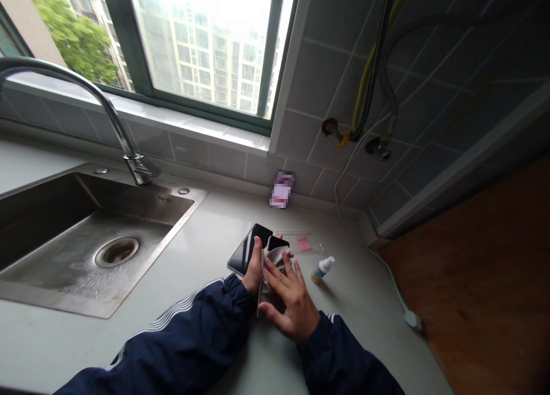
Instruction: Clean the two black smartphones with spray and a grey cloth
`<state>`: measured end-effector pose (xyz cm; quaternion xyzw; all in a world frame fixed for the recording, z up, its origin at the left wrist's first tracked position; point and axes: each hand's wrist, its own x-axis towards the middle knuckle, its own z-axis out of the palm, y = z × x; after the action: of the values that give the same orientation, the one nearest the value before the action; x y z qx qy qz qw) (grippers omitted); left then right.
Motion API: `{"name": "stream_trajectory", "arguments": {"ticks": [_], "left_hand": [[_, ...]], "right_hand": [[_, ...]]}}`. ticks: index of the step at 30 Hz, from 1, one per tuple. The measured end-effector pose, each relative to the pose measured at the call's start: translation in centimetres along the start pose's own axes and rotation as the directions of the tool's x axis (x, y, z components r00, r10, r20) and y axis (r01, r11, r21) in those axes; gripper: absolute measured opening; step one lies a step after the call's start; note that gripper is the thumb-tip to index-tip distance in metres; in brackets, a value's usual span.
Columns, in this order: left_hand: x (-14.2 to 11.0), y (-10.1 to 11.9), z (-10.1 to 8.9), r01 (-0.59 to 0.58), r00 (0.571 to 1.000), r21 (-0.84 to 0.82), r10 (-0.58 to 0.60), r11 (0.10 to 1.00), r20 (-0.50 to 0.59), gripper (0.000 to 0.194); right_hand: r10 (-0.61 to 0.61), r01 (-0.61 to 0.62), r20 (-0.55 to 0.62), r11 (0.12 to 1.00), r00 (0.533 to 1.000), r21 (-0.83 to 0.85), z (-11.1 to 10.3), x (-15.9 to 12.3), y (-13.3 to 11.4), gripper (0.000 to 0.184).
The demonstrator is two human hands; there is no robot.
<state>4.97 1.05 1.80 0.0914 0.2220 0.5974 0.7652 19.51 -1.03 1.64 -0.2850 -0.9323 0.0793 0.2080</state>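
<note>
My left hand (254, 268) is closed around a smartphone (278, 243), whose black upper end shows past a grey cloth. The grey cloth (270, 294) drapes over the phone and hides most of it. On top of the cloth lies my right hand (295, 303), fingers stretched over it and thumb at its lower part, holding it against the phone. Just behind my left hand a black-screened tablet (249, 249) lies flat on the counter. To the right of my hands stands a small spray bottle (322, 268) with a white top.
A steel sink (150, 257) with a curved faucet (107, 105) is at left. Behind my hands lie a clear flat case (315, 240) and a pink note (303, 243). A blurred-out packet (282, 190) leans on the wall. A white cable (365, 234) runs down to the right.
</note>
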Motion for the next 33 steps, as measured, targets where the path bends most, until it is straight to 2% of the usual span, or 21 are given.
{"name": "stream_trajectory", "arguments": {"ticks": [2,6,11,14,21,27,30,33], "left_hand": [[0.1,0.4,0.1,-0.036,0.999,0.025,0.037,0.999,-0.031,0.083],[0.2,1.4,0.0,-0.028,0.997,0.065,0.033,0.998,-0.068,0.086],[0.1,2.5,-0.1,-0.060,0.996,0.145,0.069,0.988,-0.057,0.090],[0.2,2.7,-0.2,-0.052,0.997,0.130,0.060,0.990,-0.056,0.088],[0.6,2.6,-0.6,0.007,0.997,0.072,-0.002,0.997,-0.072,0.087],[0.9,2.4,-0.7,0.034,0.994,0.089,-0.025,0.995,-0.106,0.084],[0.9,1.8,-0.7,0.040,0.998,0.034,-0.038,0.999,-0.052,0.083],[0.9,0.9,-1.0,0.076,0.993,-0.024,-0.074,0.997,0.095,0.083]], "right_hand": [[-0.012,0.012,0.025,1.000,1.000,0.015,-0.1,0.0,0.0,0.067],[-0.051,0.049,0.043,0.998,0.998,0.034,-0.6,0.0,-0.2,0.062],[-0.114,0.110,0.044,0.991,0.993,0.077,-0.9,0.2,-0.6,0.051],[-0.169,0.166,0.016,0.979,0.985,0.119,-1.0,0.2,-0.6,0.046],[-0.194,0.197,-0.036,0.971,0.980,0.135,-0.6,0.0,-0.3,0.056],[-0.115,0.113,0.012,0.991,0.993,0.073,0.1,-0.1,0.1,0.065],[-0.058,0.057,0.013,0.997,0.998,0.043,0.2,-0.1,0.2,0.066],[-0.008,0.008,-0.027,1.000,1.000,0.015,0.2,0.0,0.2,0.069]]}}
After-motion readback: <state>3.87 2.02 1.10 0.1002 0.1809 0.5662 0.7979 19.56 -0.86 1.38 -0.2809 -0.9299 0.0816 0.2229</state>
